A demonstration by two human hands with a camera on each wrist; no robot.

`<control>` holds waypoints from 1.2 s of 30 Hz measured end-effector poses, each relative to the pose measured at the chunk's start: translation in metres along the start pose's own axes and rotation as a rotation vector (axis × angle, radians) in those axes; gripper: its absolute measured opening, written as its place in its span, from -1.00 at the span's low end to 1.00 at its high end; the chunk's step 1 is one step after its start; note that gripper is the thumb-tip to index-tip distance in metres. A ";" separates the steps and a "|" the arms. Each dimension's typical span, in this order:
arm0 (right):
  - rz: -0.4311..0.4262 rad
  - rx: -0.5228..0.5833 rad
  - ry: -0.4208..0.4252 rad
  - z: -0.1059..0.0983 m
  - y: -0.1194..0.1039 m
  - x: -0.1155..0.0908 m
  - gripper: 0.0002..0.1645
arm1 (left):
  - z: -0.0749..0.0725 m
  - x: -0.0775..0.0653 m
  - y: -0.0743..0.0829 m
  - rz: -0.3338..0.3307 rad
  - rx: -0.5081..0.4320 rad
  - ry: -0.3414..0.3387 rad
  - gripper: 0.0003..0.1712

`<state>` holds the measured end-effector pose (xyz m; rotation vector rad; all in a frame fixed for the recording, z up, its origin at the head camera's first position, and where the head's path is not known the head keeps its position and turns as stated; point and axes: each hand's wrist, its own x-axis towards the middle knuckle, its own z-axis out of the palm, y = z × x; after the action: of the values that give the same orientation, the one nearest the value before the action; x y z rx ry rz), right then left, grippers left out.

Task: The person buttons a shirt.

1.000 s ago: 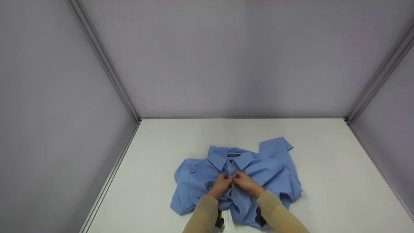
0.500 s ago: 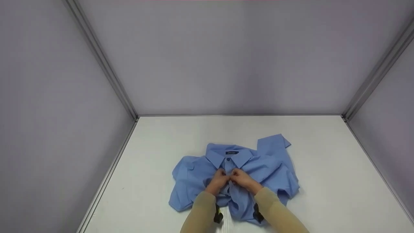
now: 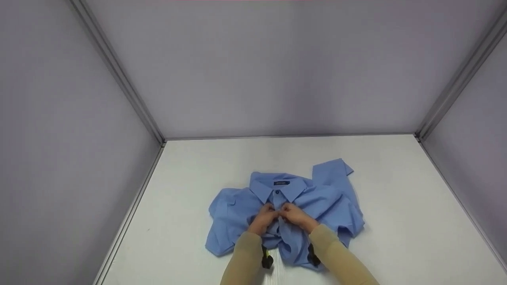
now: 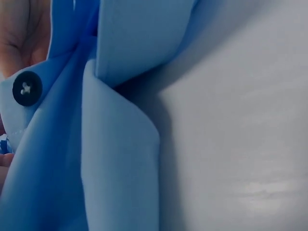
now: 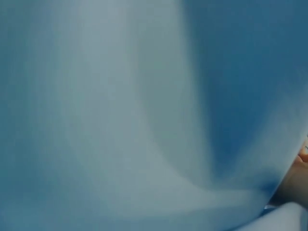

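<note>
A blue collared shirt (image 3: 241,213) lies crumpled on the white table, its collar toward the back and a dark label inside the neck. At the front placket just below the collar, my left hand (image 3: 264,215) and right hand (image 3: 295,215) meet, fingertips pinching the cloth from either side. A dark button (image 3: 277,192) shows at the collar, above the fingers. Close up in the left wrist view, another dark button (image 4: 27,88) sits on the placket beside part of a hand. Blue cloth fills most of the right wrist view; what lies between the fingertips is hidden.
The white table (image 3: 182,174) extends around the shirt on all sides. Grey panels enclose it at the back (image 3: 277,79), left and right. One sleeve (image 3: 332,174) stretches toward the back right. Dark wrist devices (image 3: 267,261) hang under both forearms.
The whole scene has shifted slightly up and left as the head view tilts. Both hands stay at the placket, with only small finger movements.
</note>
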<state>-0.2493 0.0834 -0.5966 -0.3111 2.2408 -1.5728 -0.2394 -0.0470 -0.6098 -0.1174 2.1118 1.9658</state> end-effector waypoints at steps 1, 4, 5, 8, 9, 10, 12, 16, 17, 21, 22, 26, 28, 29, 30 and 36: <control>0.004 0.001 -0.001 0.000 0.000 0.000 -0.85 | 0.000 0.000 0.000 0.000 -0.007 -0.003 -0.80; 0.004 0.014 -0.012 0.000 -0.001 0.001 -0.85 | -0.001 0.000 0.000 0.006 -0.038 -0.026 -0.82; 0.001 0.024 -0.020 0.000 -0.001 0.001 -0.82 | -0.002 0.000 0.000 0.005 -0.048 -0.034 -0.83; 0.002 0.066 -0.034 0.001 -0.001 0.002 -0.73 | -0.003 0.001 -0.001 -0.010 -0.065 -0.049 -0.82; -0.002 0.074 -0.040 0.001 0.000 0.002 -0.71 | -0.003 0.001 -0.001 -0.018 -0.070 -0.051 -0.81; -0.001 0.087 -0.045 0.001 0.000 0.003 -0.68 | -0.003 0.001 -0.001 -0.023 -0.078 -0.053 -0.80; 0.008 0.103 -0.048 0.001 0.001 0.003 -0.65 | -0.003 0.000 0.000 -0.028 -0.098 -0.054 -0.79; 0.025 0.102 -0.044 0.001 0.002 0.003 -0.60 | -0.003 -0.003 0.003 -0.046 -0.148 -0.070 -0.78; 0.026 0.099 -0.039 0.001 0.002 0.002 -0.60 | -0.003 -0.004 0.004 -0.049 -0.156 -0.072 -0.78; 0.030 0.105 -0.013 0.002 0.001 0.001 -0.62 | -0.002 -0.009 0.009 -0.039 -0.144 -0.063 -0.80; 0.035 0.112 -0.003 0.002 0.001 0.001 -0.64 | -0.002 -0.010 0.011 -0.038 -0.141 -0.057 -0.80; 0.048 0.147 0.028 0.002 -0.002 -0.002 -0.69 | 0.000 -0.009 0.007 -0.010 -0.132 -0.036 -0.80; 0.046 0.171 0.030 0.003 -0.003 -0.003 -0.67 | 0.000 -0.006 0.003 -0.003 -0.136 -0.030 -0.79; 0.042 0.192 0.027 0.002 -0.002 -0.003 -0.66 | 0.000 -0.005 0.002 0.002 -0.136 -0.026 -0.78; 0.046 0.212 0.025 0.002 -0.002 -0.003 -0.65 | 0.000 -0.004 0.001 0.004 -0.132 -0.022 -0.78; 0.081 0.341 0.034 0.001 0.005 0.000 -0.67 | -0.001 -0.003 0.001 0.041 -0.169 -0.020 -0.78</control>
<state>-0.2490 0.0839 -0.6013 -0.0964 1.9344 -1.8866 -0.2364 -0.0481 -0.6081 -0.0851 1.9487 2.1580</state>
